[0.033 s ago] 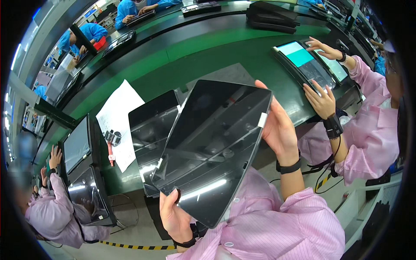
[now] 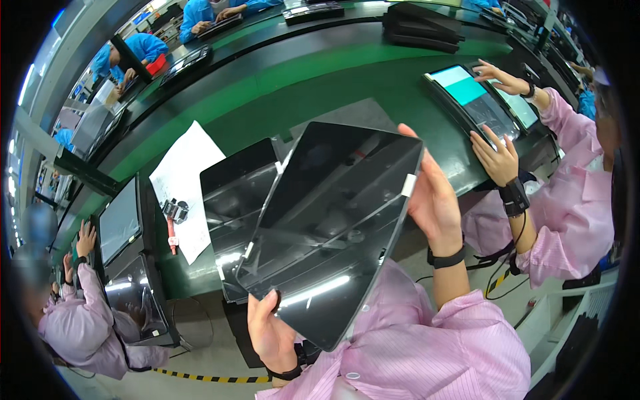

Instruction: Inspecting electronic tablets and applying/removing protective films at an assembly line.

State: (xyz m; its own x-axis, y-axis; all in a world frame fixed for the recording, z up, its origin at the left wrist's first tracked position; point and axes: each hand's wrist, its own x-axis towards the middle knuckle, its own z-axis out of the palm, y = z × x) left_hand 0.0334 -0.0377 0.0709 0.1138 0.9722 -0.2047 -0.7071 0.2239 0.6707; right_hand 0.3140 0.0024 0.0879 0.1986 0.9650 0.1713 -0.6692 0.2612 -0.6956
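Observation:
Both of my hands hold a dark glossy tablet (image 2: 333, 213) by its edges, tilted above the near edge of the bench. My left hand (image 2: 272, 337) grips the lower left corner, thumb on the glass. My right hand (image 2: 435, 200) is wrapped round the upper right edge, mostly behind it. A white tab (image 2: 409, 185) sticks out at the right edge, and another white tab (image 2: 249, 250) at the left. The screen is dark and reflects overhead lights. Partly hidden behind it, a second dark tablet (image 2: 227, 180) lies on the bench.
Left of the tablets are a white paper sheet (image 2: 190, 153), a small black clamp-like part (image 2: 175, 211) and a red tool (image 2: 173, 239). Co-workers' hands (image 2: 497, 157) touch lit tablets (image 2: 467, 93) at the right. Black trays (image 2: 421, 28) are stacked at the back of the green bench (image 2: 287, 100).

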